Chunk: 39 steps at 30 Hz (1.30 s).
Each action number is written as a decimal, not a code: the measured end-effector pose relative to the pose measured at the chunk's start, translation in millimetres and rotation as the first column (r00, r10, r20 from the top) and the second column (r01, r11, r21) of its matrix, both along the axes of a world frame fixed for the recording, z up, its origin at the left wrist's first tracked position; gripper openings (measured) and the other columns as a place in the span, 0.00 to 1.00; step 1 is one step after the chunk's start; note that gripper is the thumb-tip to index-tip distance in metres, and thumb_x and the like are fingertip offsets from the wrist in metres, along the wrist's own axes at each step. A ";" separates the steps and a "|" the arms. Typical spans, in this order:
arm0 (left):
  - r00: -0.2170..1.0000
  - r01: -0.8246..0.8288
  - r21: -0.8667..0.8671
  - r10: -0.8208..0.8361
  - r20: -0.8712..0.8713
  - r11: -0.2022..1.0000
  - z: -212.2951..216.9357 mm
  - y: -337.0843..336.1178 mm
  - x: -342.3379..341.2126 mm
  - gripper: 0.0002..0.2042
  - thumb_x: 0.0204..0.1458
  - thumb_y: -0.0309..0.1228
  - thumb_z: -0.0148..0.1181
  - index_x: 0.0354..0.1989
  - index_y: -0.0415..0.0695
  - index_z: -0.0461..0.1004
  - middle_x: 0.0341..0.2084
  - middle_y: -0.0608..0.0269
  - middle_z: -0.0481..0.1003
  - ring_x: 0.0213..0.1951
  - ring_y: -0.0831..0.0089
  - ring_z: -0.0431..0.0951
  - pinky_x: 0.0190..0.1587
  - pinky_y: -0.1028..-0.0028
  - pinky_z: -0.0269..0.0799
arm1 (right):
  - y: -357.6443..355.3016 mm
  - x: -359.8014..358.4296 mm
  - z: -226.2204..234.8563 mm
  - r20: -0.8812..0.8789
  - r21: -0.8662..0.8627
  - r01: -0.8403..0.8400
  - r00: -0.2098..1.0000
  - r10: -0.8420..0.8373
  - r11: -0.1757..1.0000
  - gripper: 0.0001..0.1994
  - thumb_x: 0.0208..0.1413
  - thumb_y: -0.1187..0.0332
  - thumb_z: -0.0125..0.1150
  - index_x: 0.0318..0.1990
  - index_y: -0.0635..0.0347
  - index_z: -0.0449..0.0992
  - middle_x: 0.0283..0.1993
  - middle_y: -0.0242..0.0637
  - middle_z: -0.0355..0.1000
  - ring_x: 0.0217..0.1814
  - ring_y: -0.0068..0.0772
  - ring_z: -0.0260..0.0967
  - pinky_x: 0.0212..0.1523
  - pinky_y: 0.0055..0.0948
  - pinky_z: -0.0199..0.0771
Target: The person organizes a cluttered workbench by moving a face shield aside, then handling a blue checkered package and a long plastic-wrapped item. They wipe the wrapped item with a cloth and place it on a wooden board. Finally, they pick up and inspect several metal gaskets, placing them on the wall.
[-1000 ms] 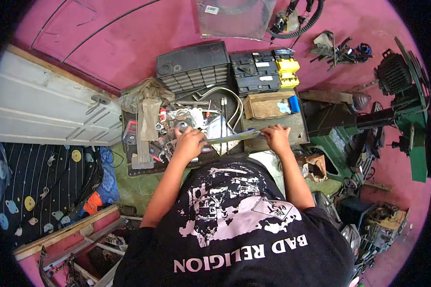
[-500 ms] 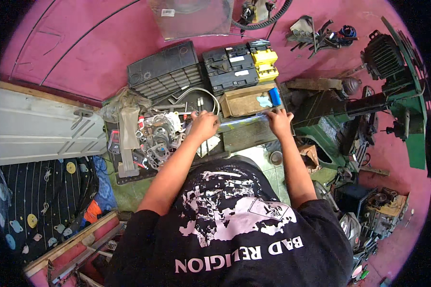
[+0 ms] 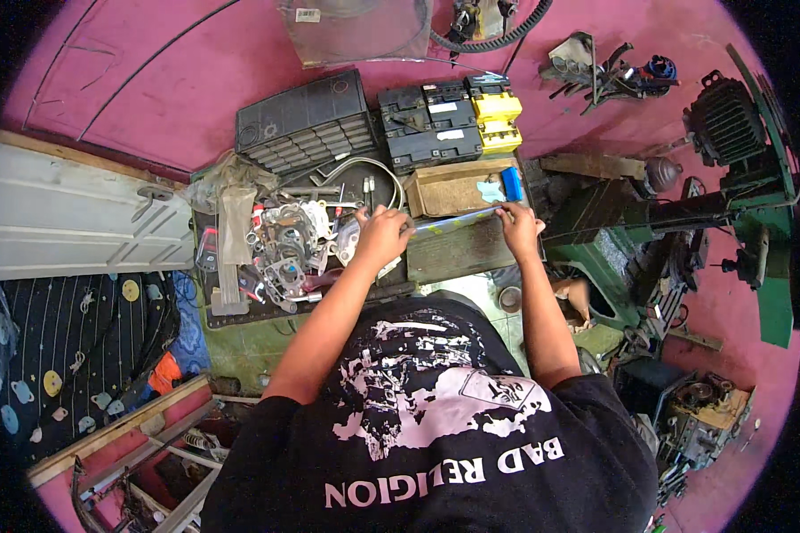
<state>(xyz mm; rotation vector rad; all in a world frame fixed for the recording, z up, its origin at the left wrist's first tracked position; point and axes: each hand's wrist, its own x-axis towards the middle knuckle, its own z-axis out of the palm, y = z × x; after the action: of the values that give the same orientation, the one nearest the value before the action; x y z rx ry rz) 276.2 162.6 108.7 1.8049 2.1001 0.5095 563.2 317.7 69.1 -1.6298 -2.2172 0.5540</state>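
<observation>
A long, thin, shiny strip (image 3: 458,223) with blue and yellow marks stretches between my hands, along the far edge of a worn wooden board (image 3: 462,252). My left hand (image 3: 384,233) is closed at the strip's left end, fingertips on it. At the right end, the fingers of my right hand (image 3: 518,229) pinch the strip. Just beyond it lies an open cardboard tray (image 3: 440,197) holding a light-blue scrap (image 3: 490,191) and a bright blue piece (image 3: 511,184). Left of my left hand are piled metal parts and gaskets (image 3: 286,250).
Behind stand a black slatted crate (image 3: 302,120) and several black and yellow batteries (image 3: 431,124). A curved metal band (image 3: 378,163) lies near my left hand. On the right rises a green drill press (image 3: 760,240); a white door (image 3: 80,226) borders the left side.
My right hand's fingers, more spread before, are now drawn together on the strip's right end. My left hand stays at the other end. The whole view has shifted slightly.
</observation>
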 end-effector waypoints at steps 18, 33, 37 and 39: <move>0.961 -0.273 0.055 0.275 -0.036 0.961 -26.5 -52.0 -8.3 0.16 0.50 0.44 0.68 0.45 0.54 0.81 0.41 0.62 0.78 0.51 0.58 0.73 0.56 0.45 0.58 | -9.3 6.9 -18.8 0.388 0.115 -0.294 0.893 0.230 0.949 0.14 0.52 0.51 0.68 0.41 0.45 0.85 0.49 0.39 0.74 0.55 0.42 0.69 0.54 0.58 0.55; 0.828 -0.552 -0.199 0.505 -0.243 0.810 -76.3 -79.3 0.5 0.20 0.51 0.44 0.68 0.44 0.41 0.75 0.43 0.54 0.78 0.51 0.54 0.74 0.51 0.45 0.59 | -0.6 20.6 -29.9 0.216 -0.157 -0.041 0.974 0.074 0.987 0.21 0.52 0.64 0.71 0.55 0.51 0.80 0.51 0.43 0.73 0.55 0.47 0.70 0.53 0.46 0.67; 0.839 -0.544 -0.178 0.532 -0.116 0.820 -86.4 -87.2 -7.0 0.13 0.52 0.39 0.65 0.37 0.42 0.78 0.42 0.53 0.79 0.50 0.54 0.75 0.51 0.44 0.59 | 0.3 36.2 -44.7 -0.182 -0.208 0.025 0.981 -0.063 0.978 0.23 0.54 0.70 0.67 0.59 0.57 0.76 0.42 0.43 0.75 0.36 0.36 0.73 0.39 0.34 0.73; 0.828 -0.560 -0.167 0.537 -0.163 0.812 -89.2 -85.2 -7.3 0.10 0.52 0.37 0.64 0.35 0.42 0.79 0.39 0.54 0.80 0.47 0.53 0.76 0.49 0.43 0.60 | -8.7 33.1 -40.2 -0.186 0.021 0.055 0.981 -0.050 0.998 0.23 0.54 0.70 0.66 0.59 0.56 0.75 0.43 0.43 0.75 0.39 0.39 0.73 0.41 0.34 0.72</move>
<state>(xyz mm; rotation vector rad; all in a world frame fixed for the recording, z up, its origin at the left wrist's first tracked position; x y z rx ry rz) 268.9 77.3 19.6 1.1093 2.6438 0.3065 596.2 309.0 29.0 -1.5517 -2.0334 0.6321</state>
